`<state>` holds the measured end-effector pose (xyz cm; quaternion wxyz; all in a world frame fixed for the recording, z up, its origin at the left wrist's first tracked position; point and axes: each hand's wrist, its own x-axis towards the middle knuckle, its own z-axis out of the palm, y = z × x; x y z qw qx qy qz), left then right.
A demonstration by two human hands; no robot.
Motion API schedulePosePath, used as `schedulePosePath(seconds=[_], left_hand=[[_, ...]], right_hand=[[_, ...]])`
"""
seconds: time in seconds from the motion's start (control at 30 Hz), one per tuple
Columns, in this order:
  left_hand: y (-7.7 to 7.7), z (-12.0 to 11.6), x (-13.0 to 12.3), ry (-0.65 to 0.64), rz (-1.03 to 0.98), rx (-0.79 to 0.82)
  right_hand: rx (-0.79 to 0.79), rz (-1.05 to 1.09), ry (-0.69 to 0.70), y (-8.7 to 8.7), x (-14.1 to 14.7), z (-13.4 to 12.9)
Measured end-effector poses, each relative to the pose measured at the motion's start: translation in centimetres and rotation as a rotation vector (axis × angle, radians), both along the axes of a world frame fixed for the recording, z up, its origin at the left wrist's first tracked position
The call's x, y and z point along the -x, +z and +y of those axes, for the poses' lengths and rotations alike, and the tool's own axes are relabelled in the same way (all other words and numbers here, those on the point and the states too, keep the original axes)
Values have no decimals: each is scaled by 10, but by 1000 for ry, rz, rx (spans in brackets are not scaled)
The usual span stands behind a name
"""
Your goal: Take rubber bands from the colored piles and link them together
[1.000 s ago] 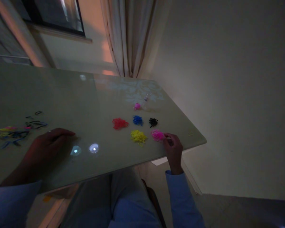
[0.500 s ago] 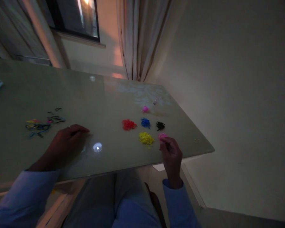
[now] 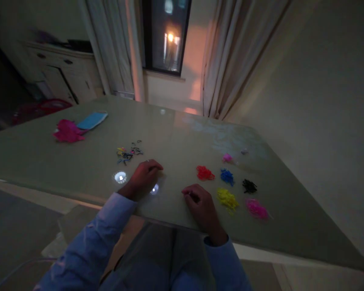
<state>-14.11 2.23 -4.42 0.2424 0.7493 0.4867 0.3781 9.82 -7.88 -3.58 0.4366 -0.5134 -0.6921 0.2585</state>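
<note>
Your left hand (image 3: 144, 178) rests on the worktop (image 3: 176, 141) near the edge closest to you, thumb and forefinger drawn toward each other; you cannot tell whether that grip holds anything. Your right hand (image 3: 202, 206) is also over the near edge, to the left of the yellow pile (image 3: 227, 199). Its fingers curl in with the tips close together, and again you cannot tell whether a band is pinched there.

The sorted piles of small bands lie toward the worktop's right edge. The red pile (image 3: 205, 173), blue pile (image 3: 227, 177) and black pile (image 3: 249, 186) form a row; the yellow pile and pink pile (image 3: 257, 209) sit closer to your near edge. Beyond the blue pile, toward the far right corner, is a pink lump (image 3: 227, 157).

The mixed bands (image 3: 125, 154) lie scattered past your left hand, toward the left. Near the far left corner, you have a crumpled pink item (image 3: 68, 131) beside a flat blue item (image 3: 93, 120).
</note>
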Motion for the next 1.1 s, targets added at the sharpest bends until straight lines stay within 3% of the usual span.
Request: schedulePosePath(seconds=[0.17,0.37,0.53,0.73,0.9,1.1], left_hand=[[1,-2,3,17,-100,-166],[-3,1,19,223,-148,-184],[2,13,56,238,92,-244],[20,46,114,382,392,-90],[28,66,142,296,512,-24],[33,78,150,176,575,-13]], right_hand=[[26,-19,19,-3,-6,-1],[57,-15,59,-7,-9,-1],[76,-11,80,-6,-8,-1],[60,-33,81,-4,-8,-2],[47,-45,73,-5,-8,-2],[57,-49,77,-9,-9,0]])
